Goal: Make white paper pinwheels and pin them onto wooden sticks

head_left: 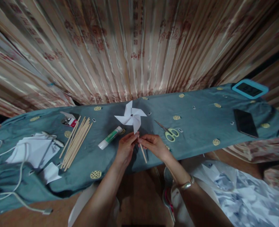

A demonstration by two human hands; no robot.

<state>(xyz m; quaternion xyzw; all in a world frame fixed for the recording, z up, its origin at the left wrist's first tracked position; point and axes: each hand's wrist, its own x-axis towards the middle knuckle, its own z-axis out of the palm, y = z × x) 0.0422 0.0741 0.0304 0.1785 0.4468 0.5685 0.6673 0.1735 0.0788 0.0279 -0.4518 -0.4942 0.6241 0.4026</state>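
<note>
A white paper pinwheel (136,120) with a round silver pin at its centre stands above the table in front of me. Its wooden stick (143,153) runs down between my hands, the lower end pointing towards me. My left hand (127,145) is closed, with thumb and fingertips pinching at the lower blade and the stick. My right hand (155,144) pinches the stick just below, its fingertips almost touching the left ones. A glue stick (110,137) with a green label lies left of my hands, and scissors (171,134) with light green handles lie to the right.
On the left are loose wooden sticks (76,143), a small box of pins (69,120), white paper sheets (36,149) and a white cable (20,179). A phone (245,123) and blue-framed clock (250,89) are at right. Below the table sits a plastic bag of paper pinwheels (246,195).
</note>
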